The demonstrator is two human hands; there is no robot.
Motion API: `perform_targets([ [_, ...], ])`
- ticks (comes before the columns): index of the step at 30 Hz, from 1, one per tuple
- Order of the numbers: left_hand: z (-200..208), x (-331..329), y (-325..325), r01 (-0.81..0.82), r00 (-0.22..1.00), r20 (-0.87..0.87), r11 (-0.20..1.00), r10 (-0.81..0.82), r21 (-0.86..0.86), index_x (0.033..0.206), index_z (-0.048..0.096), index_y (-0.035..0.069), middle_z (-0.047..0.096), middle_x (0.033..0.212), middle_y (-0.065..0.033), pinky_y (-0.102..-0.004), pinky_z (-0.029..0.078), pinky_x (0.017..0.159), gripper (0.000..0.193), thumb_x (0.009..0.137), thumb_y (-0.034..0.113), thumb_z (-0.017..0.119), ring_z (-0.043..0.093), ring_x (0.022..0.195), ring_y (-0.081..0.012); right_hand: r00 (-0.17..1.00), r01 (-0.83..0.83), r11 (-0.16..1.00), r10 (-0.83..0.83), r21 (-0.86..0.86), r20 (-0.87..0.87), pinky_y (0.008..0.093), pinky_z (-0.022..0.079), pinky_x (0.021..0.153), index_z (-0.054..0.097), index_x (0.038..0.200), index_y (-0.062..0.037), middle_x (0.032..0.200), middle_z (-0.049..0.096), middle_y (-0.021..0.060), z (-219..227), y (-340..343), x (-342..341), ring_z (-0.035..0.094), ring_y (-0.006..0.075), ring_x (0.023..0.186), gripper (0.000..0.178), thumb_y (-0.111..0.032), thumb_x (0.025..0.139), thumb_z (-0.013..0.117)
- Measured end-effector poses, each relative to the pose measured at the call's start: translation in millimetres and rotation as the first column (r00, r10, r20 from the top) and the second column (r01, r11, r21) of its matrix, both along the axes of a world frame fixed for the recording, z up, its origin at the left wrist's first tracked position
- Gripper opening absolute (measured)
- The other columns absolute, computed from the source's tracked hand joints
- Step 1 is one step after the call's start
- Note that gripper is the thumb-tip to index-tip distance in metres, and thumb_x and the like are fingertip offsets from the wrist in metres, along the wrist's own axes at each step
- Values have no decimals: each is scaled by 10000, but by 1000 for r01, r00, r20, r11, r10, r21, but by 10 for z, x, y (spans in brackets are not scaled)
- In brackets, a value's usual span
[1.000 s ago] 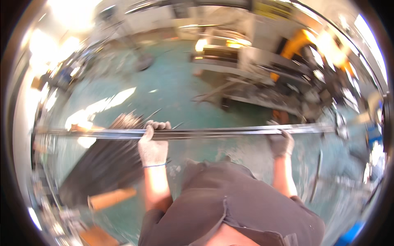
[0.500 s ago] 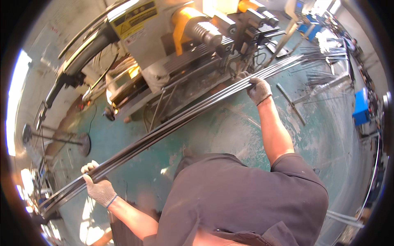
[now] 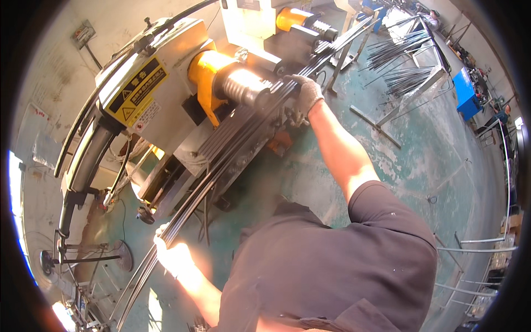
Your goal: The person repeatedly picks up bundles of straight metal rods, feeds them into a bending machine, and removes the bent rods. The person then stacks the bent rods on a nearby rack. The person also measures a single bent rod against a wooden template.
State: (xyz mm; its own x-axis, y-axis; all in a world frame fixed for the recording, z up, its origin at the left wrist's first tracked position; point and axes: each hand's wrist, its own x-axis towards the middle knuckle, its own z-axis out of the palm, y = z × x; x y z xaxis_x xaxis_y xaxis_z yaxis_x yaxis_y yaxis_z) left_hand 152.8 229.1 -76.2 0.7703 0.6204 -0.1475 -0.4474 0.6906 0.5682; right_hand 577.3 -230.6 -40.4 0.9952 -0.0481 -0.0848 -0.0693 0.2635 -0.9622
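Observation:
A bundle of several long, thin metal bars [image 3: 213,176] runs slantwise from the lower left to the upper right. My left hand [image 3: 172,259], in a pale knitted glove and washed out by bright light, is closed round its lower-left part. Farther along, my gloved right hand [image 3: 310,98] grips the same bars from the near side; some of its fingers are hidden. Between my hands the bars pass over the front of a machine [image 3: 202,146], close beside its ribbed metal roller [image 3: 246,88] and orange bracket [image 3: 204,83]. Whether they touch it, I cannot tell.
The machine's pale housing [image 3: 146,83] carries a yellow-and-black warning label. Bundles of thin rods [image 3: 406,50] lie on a metal rack at the upper right, near a blue box [image 3: 466,94]. A round-based stand [image 3: 123,255] stands on the green floor at left.
Both hands have carried the bars up and forward, from in front of the machine to over its front edge. The bundle now slants more steeply, and the view has shifted.

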Motion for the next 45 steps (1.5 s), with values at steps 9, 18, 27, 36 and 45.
perform_targets([
  [9, -14, 875, -320, 215, 965, -155, 977, -212, 2, 1276, 647, -6, 731, 1152, -123, -273, 569, 776, 361, 1110, 304, 564, 693, 975, -181, 941, 107, 951, -3, 290, -337, 342, 546, 789, 768, 1044, -44, 895, 735, 87, 269, 281, 535, 663, 203, 815, 164, -152, 966, 672],
  [18, 280, 971, -230, 58, 997, -59, 994, -53, 93, 1296, 599, -59, 667, 1329, -173, -408, 486, 1122, 372, 1117, 257, 516, 629, 1259, -302, 942, 198, 935, -99, 294, -320, 369, 570, 645, 782, 1057, -21, 908, 756, 100, 86, 71, 1001, 694, 226, 746, 164, -90, 922, 722],
  [27, 19, 833, -26, -175, 947, -256, 980, 195, 98, 1309, 612, -33, 686, 1286, -138, -364, 486, 1112, 384, 1110, 291, 556, 647, 1202, -239, 951, 276, 909, -210, 313, -228, 401, 576, 636, 711, 1086, -12, 944, 743, 101, -111, 176, 968, 702, 255, 751, 228, -106, 889, 778],
  [36, 232, 1418, -649, 63, 931, -364, 973, 23, 222, 1261, 632, -47, 710, 1145, -136, -294, 553, 897, 372, 1096, 285, 592, 676, 974, -189, 942, 226, 937, -140, 267, -305, 412, 568, 538, 715, 979, 18, 809, 722, 104, -207, 221, 1044, 713, 267, 676, 195, -168, 939, 757],
  [45, -35, 897, 20, -58, 996, -62, 980, 71, 190, 1281, 627, -44, 702, 1273, -152, -385, 506, 1109, 326, 1116, 226, 550, 662, 1188, -253, 969, 241, 882, -193, 406, -156, 420, 631, 723, 702, 992, 22, 898, 753, 148, -622, -278, 1759, 742, 273, 778, 109, -82, 962, 711],
])
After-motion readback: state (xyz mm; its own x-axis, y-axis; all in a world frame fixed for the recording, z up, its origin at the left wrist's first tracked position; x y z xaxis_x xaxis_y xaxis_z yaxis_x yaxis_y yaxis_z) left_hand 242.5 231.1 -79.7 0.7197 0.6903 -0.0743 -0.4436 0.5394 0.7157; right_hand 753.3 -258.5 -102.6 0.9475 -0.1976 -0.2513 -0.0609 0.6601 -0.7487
